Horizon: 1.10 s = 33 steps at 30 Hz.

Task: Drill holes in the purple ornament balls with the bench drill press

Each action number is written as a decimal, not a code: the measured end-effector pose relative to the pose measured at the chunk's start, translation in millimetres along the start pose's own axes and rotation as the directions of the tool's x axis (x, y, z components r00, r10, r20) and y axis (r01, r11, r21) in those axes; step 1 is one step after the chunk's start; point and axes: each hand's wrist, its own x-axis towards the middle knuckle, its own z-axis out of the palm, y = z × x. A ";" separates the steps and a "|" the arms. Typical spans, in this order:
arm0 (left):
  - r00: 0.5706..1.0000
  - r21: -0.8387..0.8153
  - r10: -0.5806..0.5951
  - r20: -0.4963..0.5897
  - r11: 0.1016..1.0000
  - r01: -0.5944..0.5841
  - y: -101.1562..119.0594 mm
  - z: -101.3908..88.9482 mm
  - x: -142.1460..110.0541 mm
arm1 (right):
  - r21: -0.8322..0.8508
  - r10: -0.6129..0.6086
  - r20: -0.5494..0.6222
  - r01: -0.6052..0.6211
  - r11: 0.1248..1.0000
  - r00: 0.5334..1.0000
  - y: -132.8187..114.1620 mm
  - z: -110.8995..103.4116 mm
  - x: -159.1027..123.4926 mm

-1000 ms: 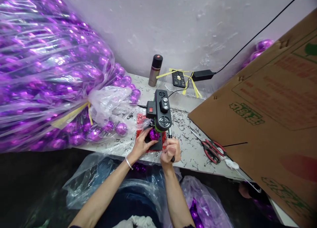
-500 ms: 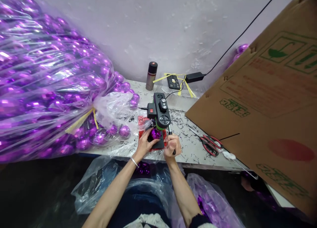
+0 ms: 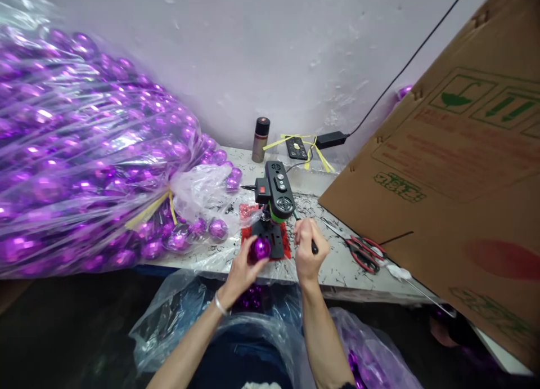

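Note:
My left hand (image 3: 243, 269) grips a shiny purple ball (image 3: 260, 248) between thumb and fingers, just in front of a small black bench drill press (image 3: 280, 192). My right hand (image 3: 311, 248) is wrapped round the press's lever handle (image 3: 314, 246), whose black end shows beside the fist. The press has a red switch on its side and a dark slotted base (image 3: 276, 242) resting on a red sheet (image 3: 288, 244). Below the table edge, more dark purple pieces (image 3: 253, 297) lie in an open clear plastic bag (image 3: 162, 316).
A huge clear bag of purple balls (image 3: 105, 152) fills the left. Behind the press stand a spray can (image 3: 260, 140) and a power adapter (image 3: 332, 139). Red-handled scissors (image 3: 366, 254) lie by a large cardboard box (image 3: 442, 180). Dark shavings litter the white tabletop (image 3: 337, 273).
My left hand has drawn the purple ball from under the press head towards me. My right hand has swung the lever outward to the right and up.

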 end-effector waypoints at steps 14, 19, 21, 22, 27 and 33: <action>0.990 0.483 -0.077 -0.120 0.866 0.126 -25.5 -66.0 102.4 | 0.000 -0.161 0.014 0.161 0.987 0.987 27.8 -2.6 -23.1; 0.933 0.521 -0.350 -0.088 0.782 0.343 -48.6 -65.6 201.6 | -0.008 -0.163 0.006 0.163 0.987 0.987 31.3 -3.2 -27.0; 0.930 0.493 -0.362 -0.070 0.798 0.348 -54.5 -61.9 214.7 | -0.013 -0.163 0.011 0.164 0.986 0.987 32.6 -2.6 -28.9; 0.929 0.475 -0.366 -0.061 0.808 0.349 -56.4 -60.2 218.0 | -0.014 -0.163 0.008 0.164 0.986 0.987 33.0 -2.0 -29.7; 0.907 0.372 -0.416 -0.067 0.833 0.409 -56.3 -56.3 226.0 | -0.013 -0.152 -0.037 0.151 0.988 0.988 32.7 1.1 -30.6; 0.853 0.226 -0.505 -0.133 0.823 0.522 -38.5 -80.7 206.0 | -0.028 -0.203 0.003 0.203 0.979 0.979 30.5 -0.5 -26.0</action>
